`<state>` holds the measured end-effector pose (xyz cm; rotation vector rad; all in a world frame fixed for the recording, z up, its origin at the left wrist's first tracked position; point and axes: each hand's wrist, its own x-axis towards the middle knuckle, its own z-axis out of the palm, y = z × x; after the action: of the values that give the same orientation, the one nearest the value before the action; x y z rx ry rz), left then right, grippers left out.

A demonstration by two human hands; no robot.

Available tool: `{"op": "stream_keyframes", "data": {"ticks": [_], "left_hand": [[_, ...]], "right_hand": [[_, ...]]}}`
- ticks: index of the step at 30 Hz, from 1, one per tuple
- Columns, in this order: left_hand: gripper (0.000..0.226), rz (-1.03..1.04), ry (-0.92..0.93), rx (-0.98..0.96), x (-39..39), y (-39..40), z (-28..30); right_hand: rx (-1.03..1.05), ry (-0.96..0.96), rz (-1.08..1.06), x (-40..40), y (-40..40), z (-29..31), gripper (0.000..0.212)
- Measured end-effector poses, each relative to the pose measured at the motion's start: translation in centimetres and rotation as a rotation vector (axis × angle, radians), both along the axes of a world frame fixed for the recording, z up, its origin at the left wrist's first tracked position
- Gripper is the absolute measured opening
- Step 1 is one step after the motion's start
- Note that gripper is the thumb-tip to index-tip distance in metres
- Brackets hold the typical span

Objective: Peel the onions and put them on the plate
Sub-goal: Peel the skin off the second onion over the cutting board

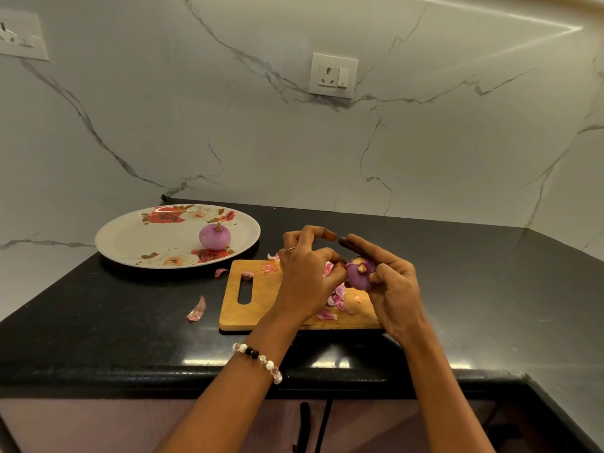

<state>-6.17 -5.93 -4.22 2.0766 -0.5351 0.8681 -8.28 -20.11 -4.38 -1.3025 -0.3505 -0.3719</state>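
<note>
1. The right hand [394, 286] cups a round purple half-peeled onion [359, 274] above the wooden cutting board [261, 299], fingers curled around it.
2. The left hand [307, 273] pinches at that onion's side, seemingly on a strip of skin; the pinch itself is partly hidden.
3. 1 peeled purple onion [215, 236] sits on the floral oval plate [130, 237] near the black counter's [114, 322] back-left corner.
4. Pink skin scraps [197, 310] litter the board and counter.
</note>
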Motion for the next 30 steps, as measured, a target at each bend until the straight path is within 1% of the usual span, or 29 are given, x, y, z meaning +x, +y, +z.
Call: {"op": "stream_keyframes", "data": {"ticks": [3, 5, 10, 13, 17, 19, 22, 26, 30], "left_hand": [[0.012, 0.026, 0.014, 0.003, 0.0, 0.0, 0.1], [0.011, 0.034, 0.034, -0.029, -0.1, 0.0, 0.3], [0.006, 0.028, 0.14, -0.105, -0.4, 0.1, 0.7], [0.006, 0.027, 0.179, -0.159, -0.4, 0.3, 1.0], [0.011, 0.131, 0.237, -0.238, -0.3, 0.5, 1.2], [0.009, 0.135, 0.194, -0.176, -0.4, 0.4, 1.0], [0.01, 0.141, 0.113, -0.053, -0.2, 0.2, 0.5], [0.012, 0.184, 0.064, -0.071, 0.0, 0.3, 0.5], [0.024, 0.161, 0.057, -0.069, 0.0, 0.3, 0.5]], "right_hand": [[-0.01, -0.005, 0.007, 0.0, 0.1, 0.0, 0.046], [-0.002, -0.01, 0.026, -0.1, 0.1, 0.0, 0.047], [0.059, -0.001, 0.081, -0.3, 0.1, 0.4, 0.053], [0.162, 0.007, 0.118, -0.5, -0.2, 0.7, 0.055], [0.376, 0.013, 0.157, -1.1, -0.9, 1.2, 0.054], [0.436, 0.036, 0.13, -1.2, -1.0, 1.2, 0.048], [0.458, 0.098, 0.086, -1.2, -0.7, 1.3, 0.031], [0.444, 0.179, 0.026, -1.1, -0.4, 1.5, 0.019], [0.387, 0.214, -0.018, -1.3, 0.0, 1.6, 0.019]]}}
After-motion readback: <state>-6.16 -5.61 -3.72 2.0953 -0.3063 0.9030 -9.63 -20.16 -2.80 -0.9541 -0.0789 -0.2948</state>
